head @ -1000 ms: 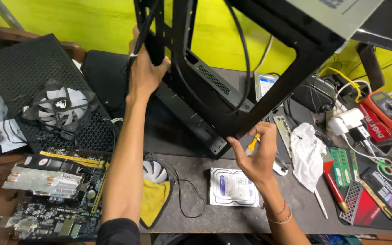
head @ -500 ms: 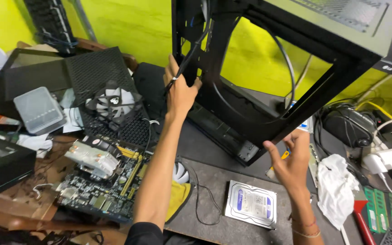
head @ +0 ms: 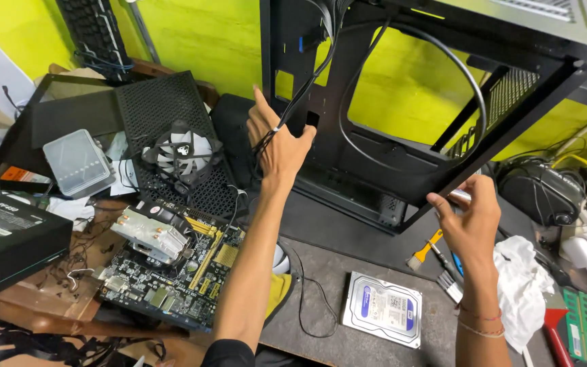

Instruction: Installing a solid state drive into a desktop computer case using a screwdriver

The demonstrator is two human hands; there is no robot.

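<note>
A black computer case frame (head: 402, 102) stands tilted on the dark desk, stripped of its side panels. My left hand (head: 278, 139) grips its front upright post, fingers wrapped over a bundle of black cables (head: 307, 88) that hangs from the top. My right hand (head: 469, 217) holds the frame's lower right edge, thumb and fingers closed around the metal bar. A long black cable loops inside the open frame.
A motherboard (head: 171, 272) with a cooler lies at lower left, beside a black power supply box (head: 8, 241). A fan (head: 178, 156) rests on a mesh panel. A hard drive (head: 383, 309), brushes (head: 429, 248), a white cloth (head: 524, 285) and memory sticks (head: 582, 329) lie near my right hand.
The view has swung left and closer. The case frame has tipped up and turned between my hands. My right hand rose from above the hard drive and took the frame's lower edge.
</note>
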